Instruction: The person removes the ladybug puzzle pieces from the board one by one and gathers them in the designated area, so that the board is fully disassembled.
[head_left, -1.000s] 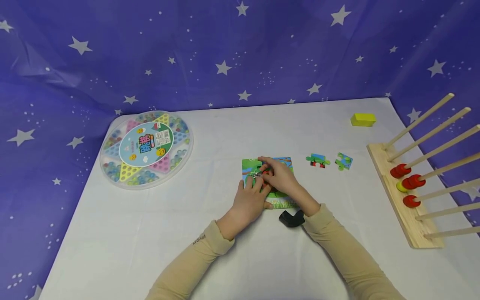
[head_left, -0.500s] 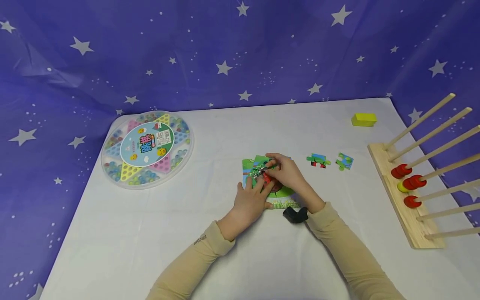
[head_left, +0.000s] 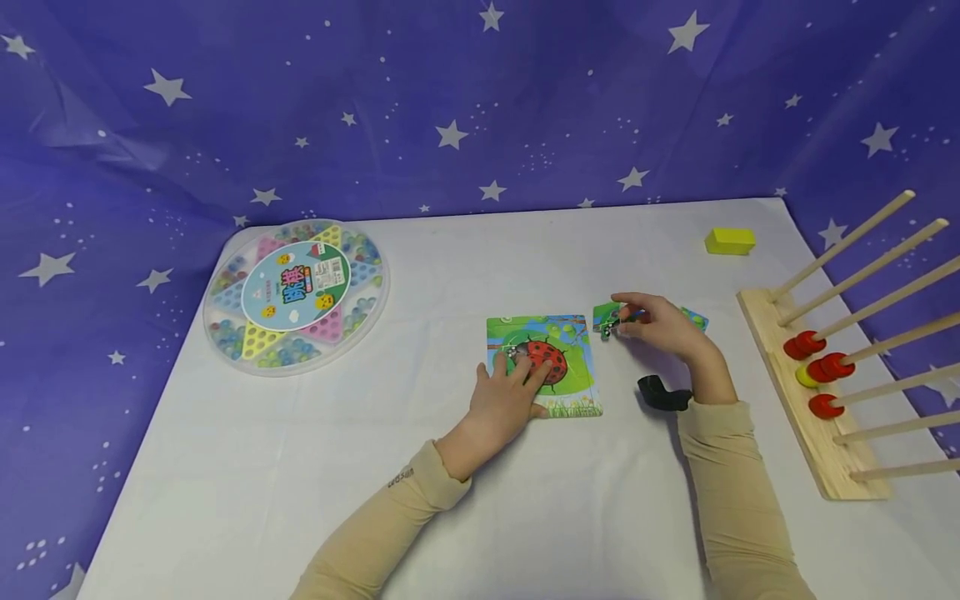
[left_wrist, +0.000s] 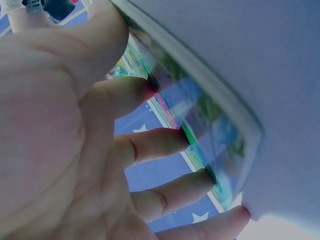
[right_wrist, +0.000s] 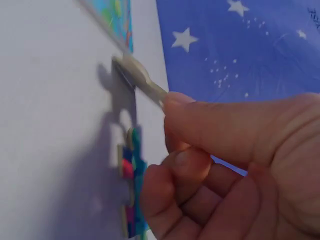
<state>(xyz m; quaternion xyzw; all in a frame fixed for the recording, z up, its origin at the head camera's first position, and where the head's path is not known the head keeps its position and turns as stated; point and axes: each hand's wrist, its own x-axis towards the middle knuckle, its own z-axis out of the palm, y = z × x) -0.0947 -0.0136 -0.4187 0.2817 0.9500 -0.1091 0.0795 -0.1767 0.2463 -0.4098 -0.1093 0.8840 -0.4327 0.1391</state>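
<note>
A square ladybug puzzle board (head_left: 573,337) lies flat on the white table. My left hand (head_left: 504,407) rests on its lower left part, fingers spread, the fingertips over the ladybug. In the left wrist view those fingertips touch the face of the puzzle board (left_wrist: 200,120). To the right of the board, my right hand (head_left: 663,332) pinches a puzzle piece (head_left: 606,318) between thumb and fingers. The right wrist view shows this puzzle piece (right_wrist: 142,77) tilted, its far end close over the table. Another puzzle piece (right_wrist: 134,175) lies beside it, and a blue-green puzzle piece (head_left: 697,318) shows behind the hand.
A round marble board game in a clear case (head_left: 296,300) lies at the back left. A yellow block (head_left: 730,242) sits at the back right. A wooden peg rack (head_left: 810,400) with red and yellow beads stands along the right edge. A black device (head_left: 663,393) is at the right wrist.
The right hand has carried the puzzle piece from the board to the right, over beside the loose pieces. The ladybug picture is now uncovered there. The left hand has stayed in place.
</note>
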